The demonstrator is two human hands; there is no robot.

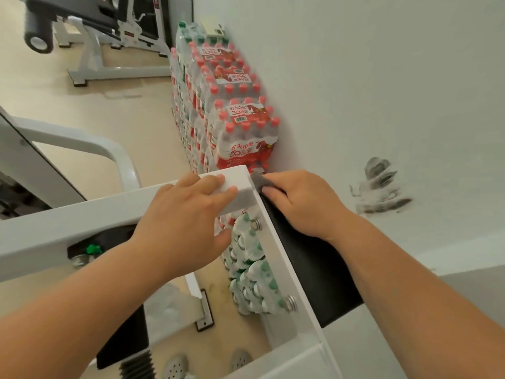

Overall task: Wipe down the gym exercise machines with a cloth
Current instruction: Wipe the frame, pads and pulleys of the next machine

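Observation:
A white metal frame (82,217) of an exercise machine runs across the middle of the view, with a black pad (306,258) bolted to its right side. My left hand (185,222) grips the frame's top corner, fingers over the top and thumb underneath. My right hand (300,201) presses a grey cloth (258,178) against the upper end of the black pad, close to the frame's corner. Most of the cloth is hidden under that hand.
Shrink-wrapped packs of water bottles (232,113) are stacked against the white wall (355,77) just beyond the frame. Dark scuff marks (379,184) stain the wall at right. Another white machine (103,39) stands on the beige floor at upper left. My shoes (207,365) show below.

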